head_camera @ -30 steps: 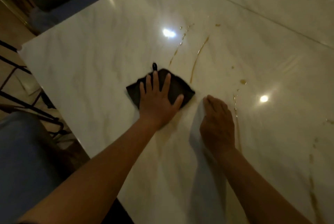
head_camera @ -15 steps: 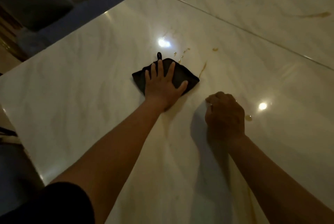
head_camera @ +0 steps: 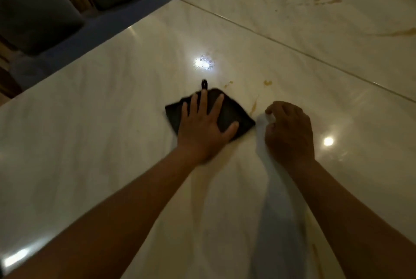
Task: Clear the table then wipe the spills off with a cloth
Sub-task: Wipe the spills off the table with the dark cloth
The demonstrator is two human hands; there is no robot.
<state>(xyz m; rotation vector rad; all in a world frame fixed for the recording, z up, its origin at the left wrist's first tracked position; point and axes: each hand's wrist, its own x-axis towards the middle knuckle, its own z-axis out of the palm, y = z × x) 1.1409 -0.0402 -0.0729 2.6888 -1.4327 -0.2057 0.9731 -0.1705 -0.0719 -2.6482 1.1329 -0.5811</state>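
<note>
Dim room, pale marble surface (head_camera: 112,121) with glossy lamp reflections. Left hand (head_camera: 203,130) flat on a dark cloth (head_camera: 231,114), fingers straight and spread, palm pressing the fabric down against the surface; grip apart, nothing curled round the cloth. Cloth folded into a rough diamond, lying near the middle of the surface, a small dark loop (head_camera: 204,84) sticking out at its far corner. Right hand (head_camera: 289,134) just beside the cloth's right corner, knuckles up, fingers curled under and resting on the surface; grip together on nothing visible, though the underside stays hidden. Pale bluish shadow stretching back from that hand toward the viewer.

Brown spills ahead of the cloth: a small drop (head_camera: 228,84) just past its far edge, another blot (head_camera: 267,82) a little further right, and a thin streak (head_camera: 254,105) running between the cloth and the right hand. Faint yellowish smear under the left wrist and forearm. Seam line crossing diagonally on the right, beyond it a second marble slab (head_camera: 315,19) with more brown marks (head_camera: 327,1) and a long smear (head_camera: 398,33) near the right edge.

Grey upholstered chairs (head_camera: 38,13) beyond the far left edge, over a bluish floor. Both forearms bare, reaching in from the bottom of the view.
</note>
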